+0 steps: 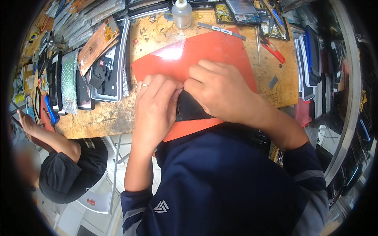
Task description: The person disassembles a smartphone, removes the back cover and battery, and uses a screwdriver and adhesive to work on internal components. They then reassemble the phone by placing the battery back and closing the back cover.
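Note:
A thin, dark, glossy flat panel [191, 105] lies on an orange-red mat [214, 49], between my two hands. My left hand [155, 96], with a ring on one finger, is closed at the panel's left side. My right hand [214, 88] is closed over its far right part, fingers curled. The fingertips of both hands nearly meet at the panel's far edge. My hands cover much of the panel, so its full outline and exact kind are hidden.
Beyond the mat stand a clear bottle [182, 15] and a metal strip [221, 30]. Red-handled pliers [273, 51] lie right. Stacked trays and panels [110, 63] crowd the left of the wooden bench [98, 124]. Another person [65, 169] sits at the left; more panels [309, 59] stand right.

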Motion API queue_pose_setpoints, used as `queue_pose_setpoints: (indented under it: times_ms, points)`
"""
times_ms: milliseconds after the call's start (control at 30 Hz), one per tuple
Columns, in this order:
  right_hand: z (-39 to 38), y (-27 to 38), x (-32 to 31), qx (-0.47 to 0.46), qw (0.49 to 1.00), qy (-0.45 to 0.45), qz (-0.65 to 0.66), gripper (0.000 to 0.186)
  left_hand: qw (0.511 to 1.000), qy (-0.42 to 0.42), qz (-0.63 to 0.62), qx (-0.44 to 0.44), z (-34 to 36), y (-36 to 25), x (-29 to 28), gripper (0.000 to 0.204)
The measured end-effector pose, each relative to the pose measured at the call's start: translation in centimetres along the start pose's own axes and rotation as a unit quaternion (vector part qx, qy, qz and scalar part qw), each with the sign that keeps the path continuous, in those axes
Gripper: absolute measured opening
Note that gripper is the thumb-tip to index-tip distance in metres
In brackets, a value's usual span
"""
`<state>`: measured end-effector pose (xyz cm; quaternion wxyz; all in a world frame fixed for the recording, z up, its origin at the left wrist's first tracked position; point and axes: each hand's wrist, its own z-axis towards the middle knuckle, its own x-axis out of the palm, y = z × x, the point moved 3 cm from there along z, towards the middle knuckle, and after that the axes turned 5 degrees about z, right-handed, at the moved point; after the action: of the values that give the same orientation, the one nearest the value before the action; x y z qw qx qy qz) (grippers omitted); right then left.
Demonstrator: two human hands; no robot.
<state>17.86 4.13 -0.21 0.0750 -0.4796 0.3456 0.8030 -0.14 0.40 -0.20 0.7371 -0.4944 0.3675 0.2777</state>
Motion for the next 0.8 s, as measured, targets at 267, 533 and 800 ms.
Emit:
queue_pose_setpoints:
  times_ms: [267, 533, 800]
  points:
    - [-1.5, -1.1, -0.7, 0.05, 0.991, -0.04, 0.117, 0.01, 1.0, 0.0, -0.009, 0.021, 0.6, 0.0, -0.2, 0.011]
    - [-1.6, -1.5, -0.7, 0.026, 0.993, -0.01, 0.112, 0.009, 0.999, -0.034, -0.003, 0.031, 0.2, 0.0, 0.5, 0.011]
    - [-1.4, -1.1, -1.5, 0.038, 0.992, 0.002, 0.119, 0.009, 0.996, -0.055, 0.019, 0.065, 0.7, 0.2, 0.8, 0.014]
